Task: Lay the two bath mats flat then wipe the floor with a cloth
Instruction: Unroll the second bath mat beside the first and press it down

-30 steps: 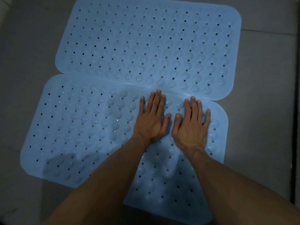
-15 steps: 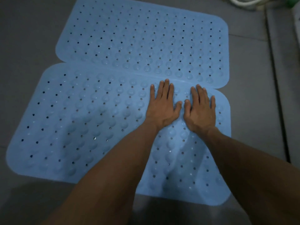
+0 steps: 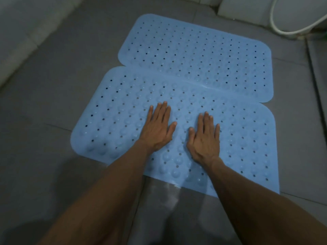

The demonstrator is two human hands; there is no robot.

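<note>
I've got both palms flat on the near mat [image 3: 123, 110]: left hand [image 3: 157, 128] and right hand [image 3: 203, 138] spread open, fingers [image 3: 162, 110] straight, gripping nothing, pressing down near the mat's middle. The far mat [image 3: 203, 55] lies just beyond it, edges meeting w/ a slight overlap along the seam.

Handling, my guess: soft rubbery sheets, light, floppy, no stiffness to speak of. The bumps look like suction cups, so they'll likely cling to the floor [image 3: 53, 103] once pressed; sliding prob. won't work, better to peel up a corner or short edge w/ a pinch & re-lay. A wet-looking streak sits on the tile by the near edge, so expect things to be slippery.

Around: a white hose [image 3: 276, 23] curls at top right, near the far mat's corner but apart from it. A pale wall base [image 3: 26, 32] runs along the left. No cloth in view. Nothing sits on either mat except my hands.
</note>
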